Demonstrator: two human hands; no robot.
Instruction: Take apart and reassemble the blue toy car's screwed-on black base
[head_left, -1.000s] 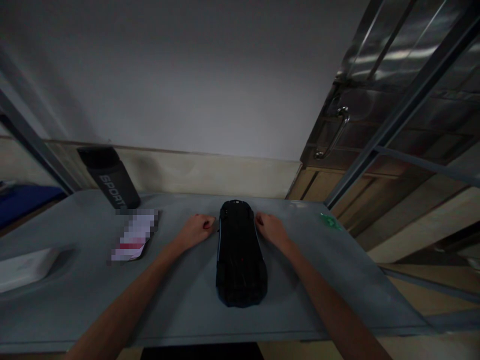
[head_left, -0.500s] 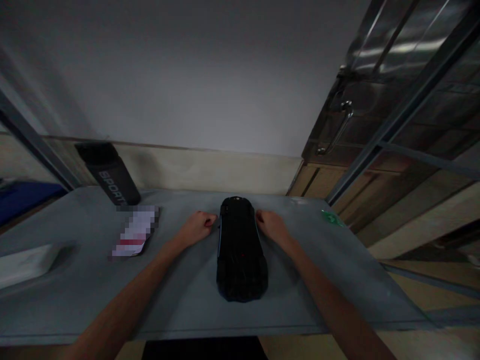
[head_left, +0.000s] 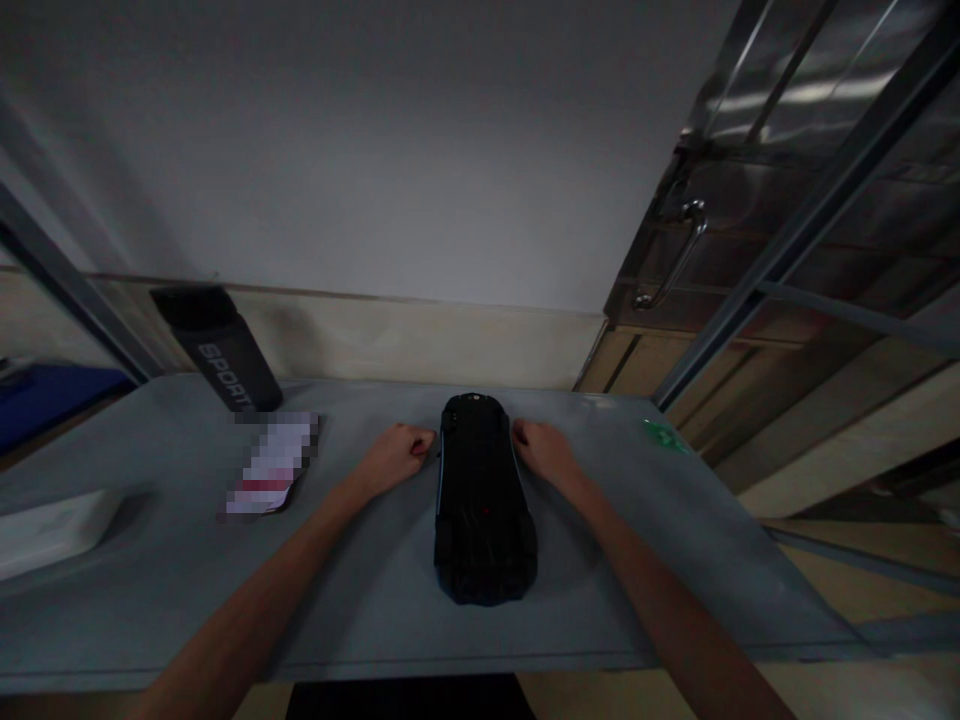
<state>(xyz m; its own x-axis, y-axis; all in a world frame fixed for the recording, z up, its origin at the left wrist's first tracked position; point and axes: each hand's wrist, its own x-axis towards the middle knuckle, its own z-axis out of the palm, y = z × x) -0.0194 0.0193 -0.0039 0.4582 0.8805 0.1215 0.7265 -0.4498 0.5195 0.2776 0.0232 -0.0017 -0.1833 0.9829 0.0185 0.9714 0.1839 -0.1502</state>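
Note:
A toy car [head_left: 484, 500] lies upside down on the grey table [head_left: 360, 600], its black underside facing up and thin blue edges showing along its sides. Just to the left of its far end rests my left hand [head_left: 397, 455], curled into a loose fist with nothing visible in it. On the opposite side, my right hand [head_left: 544, 447] is also closed, its knuckles close to the car. Whether either hand touches the car I cannot make out.
A dark bottle marked SPORT [head_left: 225, 350] stands at the back left, with a blurred-out phone-like item [head_left: 274, 460] before it. A white object [head_left: 56, 530] sits at the left edge. Green wrapper-like scrap [head_left: 664, 436] lies at right. Metal posts [head_left: 739, 320] flank the table.

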